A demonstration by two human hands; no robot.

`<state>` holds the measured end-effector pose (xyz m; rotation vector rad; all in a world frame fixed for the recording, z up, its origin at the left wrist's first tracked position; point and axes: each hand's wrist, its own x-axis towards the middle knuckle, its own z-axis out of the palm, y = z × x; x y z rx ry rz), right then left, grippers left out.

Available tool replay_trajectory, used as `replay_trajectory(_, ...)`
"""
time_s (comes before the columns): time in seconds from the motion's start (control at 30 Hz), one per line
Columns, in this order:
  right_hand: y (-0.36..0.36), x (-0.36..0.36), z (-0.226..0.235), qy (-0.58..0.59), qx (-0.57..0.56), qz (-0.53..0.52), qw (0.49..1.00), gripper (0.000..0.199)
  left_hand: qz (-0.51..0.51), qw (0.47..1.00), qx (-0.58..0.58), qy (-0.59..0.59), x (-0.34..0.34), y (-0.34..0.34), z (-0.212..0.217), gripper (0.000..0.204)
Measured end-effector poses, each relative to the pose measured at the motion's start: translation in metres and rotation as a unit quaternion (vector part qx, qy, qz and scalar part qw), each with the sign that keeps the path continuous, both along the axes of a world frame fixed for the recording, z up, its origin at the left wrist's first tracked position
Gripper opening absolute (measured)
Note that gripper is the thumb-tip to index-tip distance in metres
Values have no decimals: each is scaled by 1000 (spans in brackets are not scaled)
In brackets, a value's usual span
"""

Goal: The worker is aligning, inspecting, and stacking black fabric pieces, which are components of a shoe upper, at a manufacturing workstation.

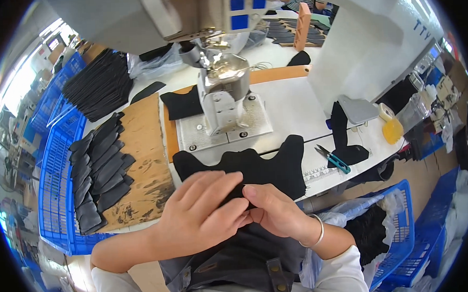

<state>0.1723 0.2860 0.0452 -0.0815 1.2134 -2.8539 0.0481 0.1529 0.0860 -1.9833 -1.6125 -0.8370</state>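
- Left hand, lower centre of the frame: fingers spread flat and pressed down on the near edge of the black fabric piece; no closed grip, the palm lies on top.
- Right hand, just right of it and touching it: grip pinching the same edge of the fabric between thumb and forefinger; a silver bangle sits on the wrist.
- Black fabric piece: lies flat on the white table, centre of the frame, just in front of the sewing machine; its lobed outline runs toward the right.
- Step in hand, as a judgement: the near edge seems to be folded or lined up by both hands; the fabric is not yet under the needle, so the next move likely calls for a steady pinch while the piece slides up to the machine.
- Surroundings: stack of black cut pieces on the brown board at left; blue crate at the left rim; scissors right of centre.
- Hidden or unclear: the pinched edge is covered by the fingers; the needle is hard to make out; the machine's top is cut off by the upper rim.
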Motion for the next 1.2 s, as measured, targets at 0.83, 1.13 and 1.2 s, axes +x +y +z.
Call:
replay_trajectory(0.83,50,7,-4,82,502,-231,829,24,90,682,-418,-594,-35,15,-5,21)
replay_trajectory(1.13,53,0,-10,78,466,-241,848,19,102,703,-348,-612,-33,4,-16,21)
replay_trajectory(1.2,55,1,-10,72,467,-224,852,20,102,709,-336,-611,-30,5,-17,21)
